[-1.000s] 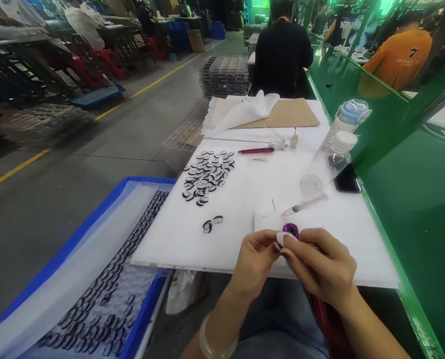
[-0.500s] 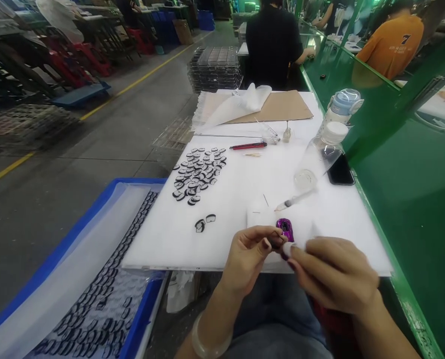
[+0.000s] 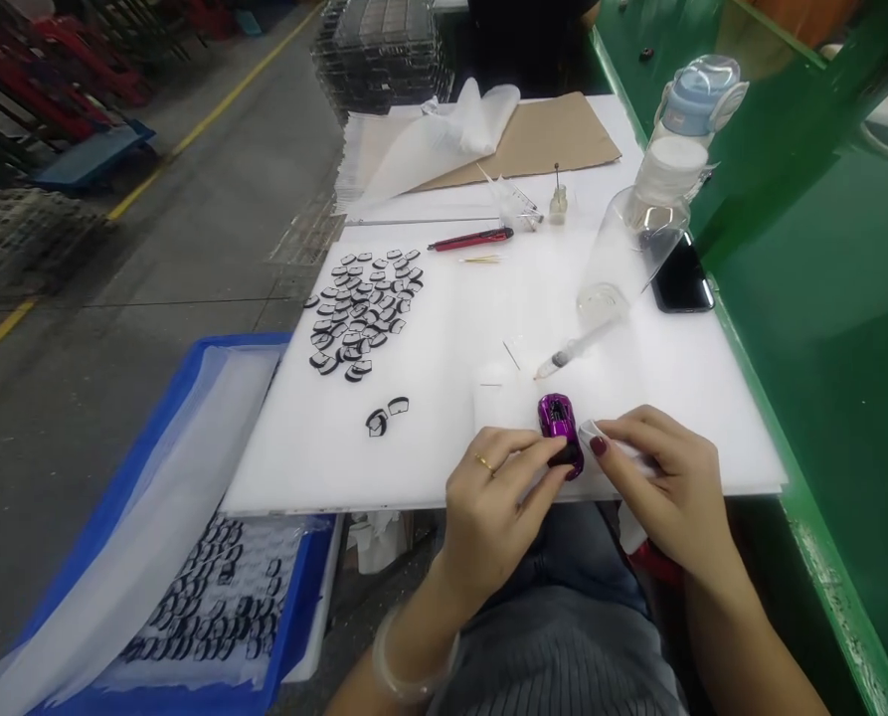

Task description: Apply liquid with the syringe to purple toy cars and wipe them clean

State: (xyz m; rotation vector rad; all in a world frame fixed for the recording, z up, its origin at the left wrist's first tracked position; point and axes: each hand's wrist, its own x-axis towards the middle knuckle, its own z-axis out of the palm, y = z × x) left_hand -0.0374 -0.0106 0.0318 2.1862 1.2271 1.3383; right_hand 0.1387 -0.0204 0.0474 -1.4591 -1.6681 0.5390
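Observation:
A shiny purple toy car (image 3: 558, 416) lies on the white work surface in front of me. At its near end my left hand (image 3: 499, 492) is closed, thumb and fingers pinching a small black part (image 3: 564, 454) against the car. Whether that part is seated cannot be made out. My right hand (image 3: 663, 477) is closed on a white cloth (image 3: 591, 432), just right of the car. Beyond the car lies a syringe (image 3: 574, 352) with clear contents, and near it a thin needle-like pin (image 3: 511, 355).
Several small black-edged clear pieces (image 3: 361, 308) are spread on the left. Farther back are a red cutter knife (image 3: 470, 240), toothpicks (image 3: 480, 260) and a small glass bottle (image 3: 558, 204). A clear bottle (image 3: 637, 234) and phone (image 3: 682, 278) stand right; a blue tray (image 3: 290, 597) sits lower left.
My view has tilted down. My left hand has brought the dark part from in front of the car onto its near end. My right hand with the white cloth has moved apart from the left.

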